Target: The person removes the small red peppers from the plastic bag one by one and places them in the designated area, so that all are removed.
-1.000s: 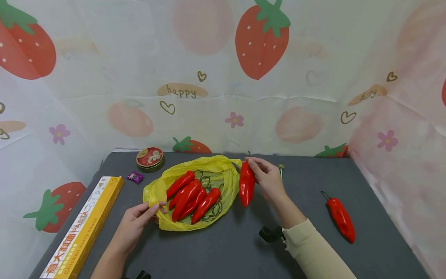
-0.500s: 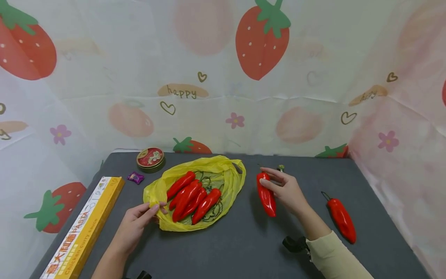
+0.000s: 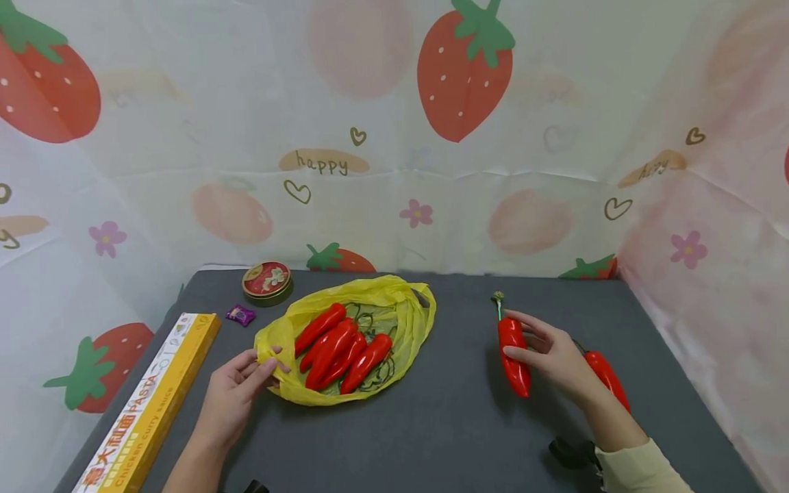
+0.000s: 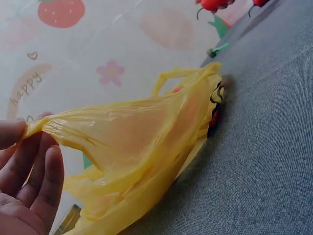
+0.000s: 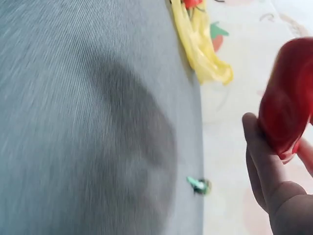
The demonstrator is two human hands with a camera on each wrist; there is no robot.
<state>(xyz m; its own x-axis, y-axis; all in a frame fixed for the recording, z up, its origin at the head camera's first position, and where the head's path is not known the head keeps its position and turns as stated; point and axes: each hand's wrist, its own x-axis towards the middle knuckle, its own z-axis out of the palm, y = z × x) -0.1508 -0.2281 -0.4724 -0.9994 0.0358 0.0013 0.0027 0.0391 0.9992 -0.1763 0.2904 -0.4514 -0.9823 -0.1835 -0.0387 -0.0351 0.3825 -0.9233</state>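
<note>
Elongated red peppers (image 3: 337, 350) lie in a yellow plastic bag (image 3: 411, 322), right of a long yellow cardboard box (image 3: 154, 402) and round red tin (image 3: 266, 282).

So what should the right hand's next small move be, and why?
Probably lower the held pepper onto the gray table, near the loose pepper: the right hand holds it above the surface, a shadow lies apart from it, and the loose pepper already rests outside the yellow bag.
</note>
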